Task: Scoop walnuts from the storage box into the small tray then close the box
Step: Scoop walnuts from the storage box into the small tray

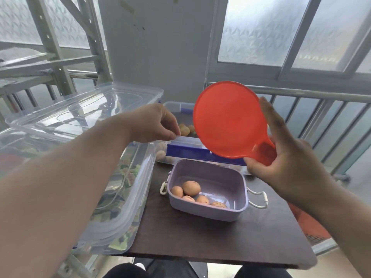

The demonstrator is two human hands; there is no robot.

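Note:
A clear storage box (181, 141) with blue clips stands open at the table's far side, with walnuts (185, 129) inside. My left hand (154, 123) pinches the box's near rim. Held up by my right hand (285, 155), a red scoop (228, 123) is tilted with its underside facing me; its inside is hidden. Right in front of the box sits a small lilac tray (208, 188) with white side latches, holding several walnuts (191, 188).
A stack of large clear plastic bins and lids (84, 125) fills the left side and overhangs the dark table (210, 237). A metal railing (321, 93) and windows lie beyond. A red mesh item (309, 223) sits low at the right.

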